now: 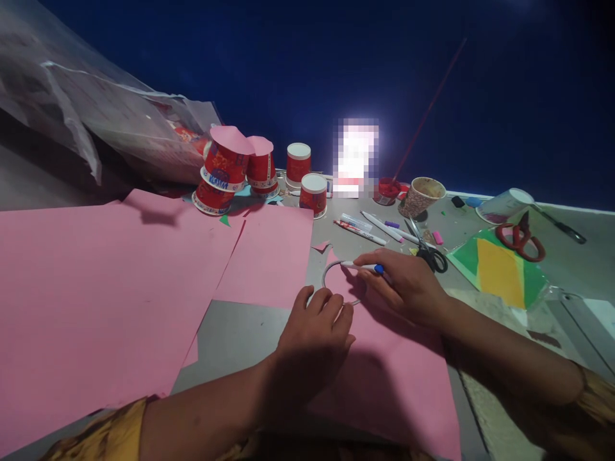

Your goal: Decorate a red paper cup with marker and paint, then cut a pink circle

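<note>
My right hand [408,285] is closed around a white marker [365,266] with a blue end, holding it slanted low over pink paper [398,378]. The marker's tip meets the upper rim of a thin grey ring [325,276] lying on that sheet. My left hand [317,326] rests at the ring's lower edge, its bent fingers pressing there and partly covering it. Where exactly the left fingertips grip is partly hidden. Both forearms cast shadows across the paper.
Large pink sheets [110,307] spread left. Red paper cups [223,163], some topped with pink cones, stand behind. Loose markers [360,232], black-handled scissors [432,256], a patterned cup [420,197], red-handled scissors [521,242] and a green-yellow packet [500,272] lie right.
</note>
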Available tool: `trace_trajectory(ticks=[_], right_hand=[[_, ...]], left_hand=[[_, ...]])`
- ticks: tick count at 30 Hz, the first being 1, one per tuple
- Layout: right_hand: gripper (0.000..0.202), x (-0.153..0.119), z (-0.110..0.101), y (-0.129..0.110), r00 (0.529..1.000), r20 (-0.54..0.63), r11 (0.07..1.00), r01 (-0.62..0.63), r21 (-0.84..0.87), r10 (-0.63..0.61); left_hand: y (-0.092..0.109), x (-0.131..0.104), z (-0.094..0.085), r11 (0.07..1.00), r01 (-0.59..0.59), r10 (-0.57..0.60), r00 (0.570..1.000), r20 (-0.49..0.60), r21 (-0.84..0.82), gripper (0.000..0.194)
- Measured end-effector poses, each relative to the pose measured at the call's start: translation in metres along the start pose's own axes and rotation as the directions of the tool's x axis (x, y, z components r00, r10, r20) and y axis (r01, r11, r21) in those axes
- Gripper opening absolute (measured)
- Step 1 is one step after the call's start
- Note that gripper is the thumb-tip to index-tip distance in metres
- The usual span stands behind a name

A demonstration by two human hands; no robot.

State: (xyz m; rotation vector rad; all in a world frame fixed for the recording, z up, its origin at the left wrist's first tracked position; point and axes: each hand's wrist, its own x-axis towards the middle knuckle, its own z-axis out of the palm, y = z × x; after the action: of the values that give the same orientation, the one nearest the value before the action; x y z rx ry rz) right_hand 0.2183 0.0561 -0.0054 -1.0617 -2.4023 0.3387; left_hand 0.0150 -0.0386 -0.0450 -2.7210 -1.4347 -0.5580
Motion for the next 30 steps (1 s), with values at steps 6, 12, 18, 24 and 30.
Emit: trace_trajectory(ticks=[6,12,18,24,30], right_hand=[[0.024,0.001,-0.010,-0.011,0.989,0.145,0.965,0.069,-0.253,-0.033],[0.029,0.013,-0.021,-0.022,0.964,0.230,0.921,-0.034,-0.387,0.133],[0.036,0.027,-0.028,-0.030,0.909,0.333,0.902,-0.095,-0.421,0.251],[0.035,0.034,-0.029,-0.026,0.905,0.373,0.951,-0.096,-0.293,0.206],[0.035,0.038,-0.024,-0.015,0.923,0.362,0.990,-0.112,-0.082,0.135]], left_hand=[[0.000,0.001,0.001,1.000,-0.010,0.010,1.000,-0.007,0.013,0.030],[-0.001,0.000,0.001,0.999,-0.015,0.015,1.000,0.009,0.028,0.035],[-0.002,0.000,0.001,0.999,-0.030,0.029,0.999,0.025,0.042,0.031],[-0.002,0.000,0.000,0.999,-0.016,0.016,1.000,0.021,0.030,0.023],[-0.002,0.000,-0.001,1.000,-0.017,0.016,1.000,0.015,0.013,0.013]])
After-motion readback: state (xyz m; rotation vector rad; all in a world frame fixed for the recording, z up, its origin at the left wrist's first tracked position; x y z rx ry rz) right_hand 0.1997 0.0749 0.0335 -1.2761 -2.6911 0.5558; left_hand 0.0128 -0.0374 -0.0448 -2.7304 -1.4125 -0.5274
